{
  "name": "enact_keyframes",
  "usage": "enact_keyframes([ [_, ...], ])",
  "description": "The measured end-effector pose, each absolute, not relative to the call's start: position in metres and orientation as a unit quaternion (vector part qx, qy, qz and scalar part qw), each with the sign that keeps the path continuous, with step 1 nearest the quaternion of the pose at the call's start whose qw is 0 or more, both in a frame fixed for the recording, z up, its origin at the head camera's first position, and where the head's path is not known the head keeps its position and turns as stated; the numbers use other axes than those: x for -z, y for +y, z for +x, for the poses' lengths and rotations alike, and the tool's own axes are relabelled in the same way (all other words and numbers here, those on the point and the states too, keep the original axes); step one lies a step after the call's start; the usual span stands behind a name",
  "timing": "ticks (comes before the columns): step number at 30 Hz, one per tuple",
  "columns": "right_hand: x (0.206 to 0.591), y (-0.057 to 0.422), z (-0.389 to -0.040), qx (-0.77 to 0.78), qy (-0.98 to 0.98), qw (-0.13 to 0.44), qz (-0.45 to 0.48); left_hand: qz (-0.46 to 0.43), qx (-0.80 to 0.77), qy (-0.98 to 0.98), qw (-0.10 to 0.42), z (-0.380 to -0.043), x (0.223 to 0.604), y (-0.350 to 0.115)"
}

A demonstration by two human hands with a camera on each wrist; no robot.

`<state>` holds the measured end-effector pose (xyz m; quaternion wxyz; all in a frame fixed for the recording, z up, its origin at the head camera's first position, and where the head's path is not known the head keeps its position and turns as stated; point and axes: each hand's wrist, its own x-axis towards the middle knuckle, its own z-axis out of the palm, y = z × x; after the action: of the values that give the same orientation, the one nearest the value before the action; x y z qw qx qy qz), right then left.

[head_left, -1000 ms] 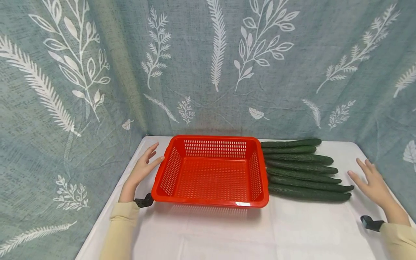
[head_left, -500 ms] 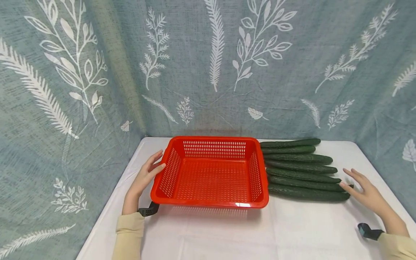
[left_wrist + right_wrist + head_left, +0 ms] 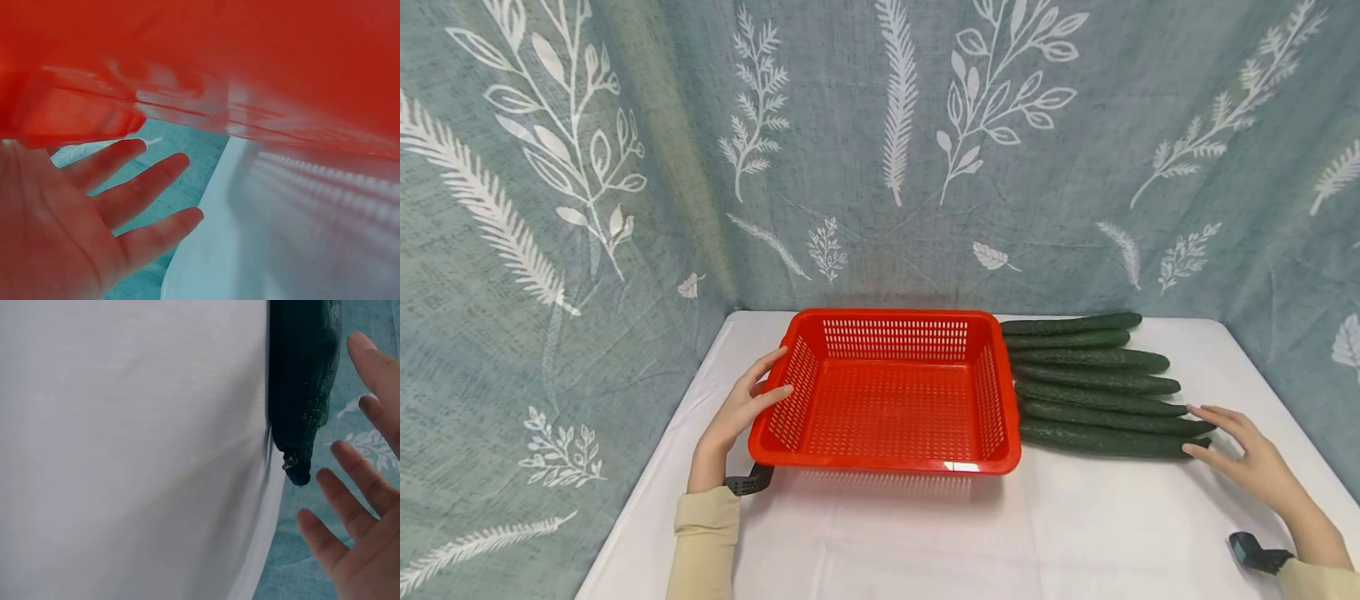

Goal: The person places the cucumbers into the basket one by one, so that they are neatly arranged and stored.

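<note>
A red plastic basket (image 3: pixel 887 464) with slotted walls stands on the white table, nothing inside it. At its left side is my left hand (image 3: pixel 737 412), thumb reaching over the rim. From below, the left wrist view shows the other fingers (image 3: pixel 137 194) spread and fairly straight under the red rim (image 3: pixel 250 56). Several long dark green cucumbers (image 3: pixel 1097 439) lie side by side right of the basket. Over their right ends hovers my right hand (image 3: pixel 1255 458), fingers spread and slightly bent. In the right wrist view a cucumber tip (image 3: pixel 300 437) lies close to these fingertips, nothing held.
A white cloth (image 3: pixel 887 542) covers the table. Blue-green curtains (image 3: pixel 865 250) with white leaf prints rise behind and along both sides. Each wrist carries a small black camera (image 3: pixel 1251 550). The cucumbers' left ends are hidden by the basket's right wall.
My left hand has moved right, bringing its thumb over the basket rim. The right hand has come left and nearer, from beside the cucumbers to over their ends. Basket and cucumbers stay put.
</note>
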<state>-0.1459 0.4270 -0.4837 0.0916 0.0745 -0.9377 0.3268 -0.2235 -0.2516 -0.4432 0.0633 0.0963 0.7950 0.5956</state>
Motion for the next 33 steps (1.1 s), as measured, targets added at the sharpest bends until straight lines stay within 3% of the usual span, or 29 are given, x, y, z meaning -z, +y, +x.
enact_keyframes([
  [5, 0.487, 0.427, -0.141, -0.326, -0.937, 0.097, 0.075, 0.082, -0.618, 0.776, 0.096, -0.227, 0.446, -0.247],
  [21, 0.491, 0.430, -0.141, -0.307, -0.942, 0.097, 0.090, 0.083, -0.633, 0.762, 0.112, -0.227, 0.446, -0.245],
  [33, 0.497, 0.430, -0.150, -0.336, -0.917, 0.124, 0.177, 0.082, -0.638, 0.757, 0.119, -0.229, 0.448, -0.247],
])
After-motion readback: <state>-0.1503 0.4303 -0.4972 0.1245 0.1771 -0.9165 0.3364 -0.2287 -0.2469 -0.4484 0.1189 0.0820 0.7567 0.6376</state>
